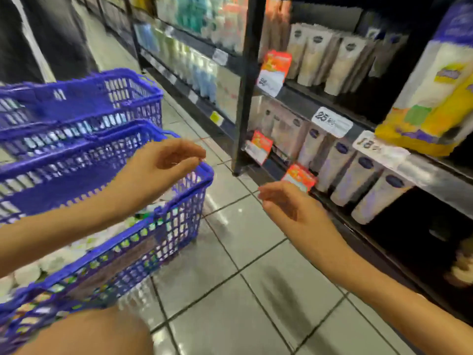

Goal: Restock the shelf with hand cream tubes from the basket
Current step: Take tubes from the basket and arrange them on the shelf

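Tubes (58,260) are lying heaped in the basket (184,206), pale and blurred, so single ones are hard to pick out. Neither hand is holding one. Over the basket's far rim the left hand (163,167) is hovering, fingers loosely curled and thumb near forefinger, pinching nothing visible. Right of the basket, over bare floor tiles (230,265), the right hand (289,208) is hanging half spread and empty, near the shelf (422,175), where standing tubes (358,180) are filling the row.

Risks, as I judge them: a blind grab into the heap is likely to lift two tubes and let one fall on the tiles. Reaching across to the shelf, a wrist could be knocking the orange tag (299,176) or toppling the front tubes. More baskets (76,116) are sitting behind this one, so picking from the wrong one is possible.
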`<action>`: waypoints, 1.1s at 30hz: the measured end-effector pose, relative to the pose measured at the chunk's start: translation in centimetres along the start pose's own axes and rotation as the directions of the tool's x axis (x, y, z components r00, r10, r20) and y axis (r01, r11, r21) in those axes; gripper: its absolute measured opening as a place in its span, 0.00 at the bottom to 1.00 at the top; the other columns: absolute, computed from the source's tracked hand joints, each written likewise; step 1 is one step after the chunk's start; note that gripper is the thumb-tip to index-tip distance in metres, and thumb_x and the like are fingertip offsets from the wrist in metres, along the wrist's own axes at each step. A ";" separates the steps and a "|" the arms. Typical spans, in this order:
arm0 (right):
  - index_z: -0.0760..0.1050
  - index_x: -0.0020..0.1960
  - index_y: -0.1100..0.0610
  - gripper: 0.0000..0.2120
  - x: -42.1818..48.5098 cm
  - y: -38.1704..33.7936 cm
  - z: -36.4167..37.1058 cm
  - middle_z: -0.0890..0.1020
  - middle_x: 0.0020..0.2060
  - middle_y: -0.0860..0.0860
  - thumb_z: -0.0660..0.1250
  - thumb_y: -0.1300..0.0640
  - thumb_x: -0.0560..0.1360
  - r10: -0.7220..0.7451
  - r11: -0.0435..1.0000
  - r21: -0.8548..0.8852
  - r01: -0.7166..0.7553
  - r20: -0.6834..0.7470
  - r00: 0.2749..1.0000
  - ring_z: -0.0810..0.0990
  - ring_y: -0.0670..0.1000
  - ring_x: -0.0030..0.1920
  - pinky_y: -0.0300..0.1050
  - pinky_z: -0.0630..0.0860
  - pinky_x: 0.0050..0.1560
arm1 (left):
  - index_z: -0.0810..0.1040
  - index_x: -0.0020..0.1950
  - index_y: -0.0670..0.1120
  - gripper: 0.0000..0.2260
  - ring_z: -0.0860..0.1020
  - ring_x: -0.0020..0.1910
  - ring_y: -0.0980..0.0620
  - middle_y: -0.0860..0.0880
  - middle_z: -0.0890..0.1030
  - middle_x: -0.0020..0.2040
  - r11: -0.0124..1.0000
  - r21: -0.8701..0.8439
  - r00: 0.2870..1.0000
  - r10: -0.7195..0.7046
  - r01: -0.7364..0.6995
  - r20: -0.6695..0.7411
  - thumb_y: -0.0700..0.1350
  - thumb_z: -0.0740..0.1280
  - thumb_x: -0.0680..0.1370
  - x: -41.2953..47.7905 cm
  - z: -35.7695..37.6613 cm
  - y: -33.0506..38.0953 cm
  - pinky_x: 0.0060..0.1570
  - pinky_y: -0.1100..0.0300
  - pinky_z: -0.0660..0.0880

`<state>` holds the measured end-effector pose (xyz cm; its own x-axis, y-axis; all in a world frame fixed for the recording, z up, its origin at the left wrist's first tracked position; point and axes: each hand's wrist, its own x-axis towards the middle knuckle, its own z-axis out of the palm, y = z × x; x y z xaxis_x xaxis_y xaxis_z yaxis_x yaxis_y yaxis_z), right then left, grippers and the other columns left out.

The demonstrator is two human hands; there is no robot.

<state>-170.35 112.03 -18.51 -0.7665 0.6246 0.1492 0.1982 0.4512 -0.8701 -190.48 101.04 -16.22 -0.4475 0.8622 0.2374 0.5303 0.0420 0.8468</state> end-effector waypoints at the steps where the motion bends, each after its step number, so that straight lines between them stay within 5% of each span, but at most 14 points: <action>1: 0.75 0.53 0.52 0.08 0.8 -0.3 1.7 0.81 0.50 0.45 0.63 0.61 0.76 -0.006 1.000 0.004 0.005 0.050 0.999 0.78 0.39 0.51 0.30 0.71 0.56 | 0.78 0.52 0.45 0.08 0.79 0.46 0.66 0.54 0.82 0.49 0.999 0.031 0.998 -0.009 0.011 -0.065 0.36 0.63 0.76 -1.0 -2.2 -1.7 0.53 0.74 0.72; 8: 0.76 0.51 0.52 0.10 7.2 -3.5 12.8 0.82 0.48 0.44 0.63 0.65 0.75 -0.087 0.996 0.028 0.082 0.316 0.945 0.79 0.38 0.48 0.29 0.73 0.53 | 0.77 0.51 0.51 0.11 0.78 0.44 0.65 0.50 0.81 0.48 0.894 0.207 0.871 -0.295 0.396 -0.394 0.36 0.65 0.75 -10.6 -14.3 -15.3 0.48 0.77 0.70; 13: 0.75 0.49 0.53 0.08 12.3 -5.1 20.1 0.82 0.47 0.52 0.62 0.65 0.76 -0.053 0.999 0.033 0.044 0.405 0.913 0.80 0.47 0.51 0.35 0.75 0.53 | 0.80 0.54 0.42 0.09 0.79 0.53 0.46 0.43 0.82 0.52 0.715 0.272 0.764 -0.616 0.644 -0.193 0.39 0.66 0.76 -13.4 -15.8 -21.3 0.56 0.58 0.72; 16: 0.76 0.53 0.61 0.07 15.1 -4.3 24.7 0.81 0.50 0.62 0.63 0.64 0.76 0.062 0.998 -0.051 -0.043 0.462 0.885 0.79 0.60 0.55 0.51 0.72 0.59 | 0.81 0.53 0.42 0.09 0.79 0.51 0.48 0.45 0.83 0.49 0.692 0.305 0.756 -0.608 0.654 -0.241 0.41 0.65 0.75 -11.8 -15.0 -22.1 0.47 0.64 0.67; 18: 0.75 0.55 0.65 0.09 16.7 -3.6 27.8 0.80 0.52 0.64 0.63 0.63 0.76 0.134 0.990 -0.113 -0.090 0.487 0.863 0.78 0.60 0.55 0.51 0.72 0.58 | 0.81 0.49 0.40 0.08 0.80 0.50 0.45 0.41 0.82 0.47 0.666 0.281 0.722 -0.653 0.691 -0.228 0.40 0.64 0.75 -10.3 -14.0 -22.9 0.45 0.62 0.69; 20: 0.75 0.56 0.66 0.11 17.6 -2.9 30.5 0.80 0.52 0.64 0.63 0.63 0.76 0.190 0.977 -0.176 -0.116 0.491 0.850 0.79 0.58 0.53 0.48 0.72 0.53 | 0.80 0.45 0.37 0.08 0.79 0.51 0.42 0.36 0.80 0.45 0.604 0.266 0.656 -0.728 0.751 -0.198 0.39 0.62 0.75 -9.1 -12.6 -24.5 0.47 0.56 0.71; 24: 0.77 0.52 0.69 0.10 18.4 -1.5 34.5 0.81 0.48 0.64 0.62 0.63 0.76 0.211 0.954 -0.297 -0.044 0.558 0.803 0.79 0.59 0.52 0.45 0.71 0.50 | 0.71 0.62 0.35 0.15 0.73 0.62 0.41 0.37 0.74 0.62 0.424 0.153 0.447 -0.875 0.893 -0.184 0.42 0.59 0.79 -7.5 -9.4 -28.2 0.56 0.55 0.69; 27: 0.77 0.52 0.66 0.10 18.8 -0.5 34.9 0.79 0.43 0.56 0.62 0.62 0.77 0.196 0.946 -0.325 0.012 0.598 0.777 0.75 0.51 0.46 0.39 0.66 0.43 | 0.67 0.67 0.36 0.19 0.71 0.64 0.41 0.38 0.72 0.66 0.320 -0.029 0.310 -0.933 0.947 -0.182 0.45 0.58 0.80 -6.0 -7.9 -30.4 0.60 0.55 0.68; 33: 0.76 0.57 0.62 0.12 20.0 2.4 34.5 0.79 0.55 0.58 0.60 0.58 0.77 0.307 0.833 -0.540 0.123 0.634 0.709 0.76 0.56 0.57 0.44 0.70 0.54 | 0.62 0.71 0.38 0.20 0.67 0.68 0.45 0.41 0.67 0.71 0.119 -0.042 0.108 -0.975 0.992 -0.195 0.47 0.52 0.82 -3.8 -7.2 -34.2 0.65 0.59 0.63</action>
<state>-206.24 103.59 -33.78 -0.8705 0.1771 -0.4591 0.4008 0.7965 -0.4527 -212.14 92.72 -42.63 -0.7056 -0.0459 -0.7071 -0.4113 0.8392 0.3559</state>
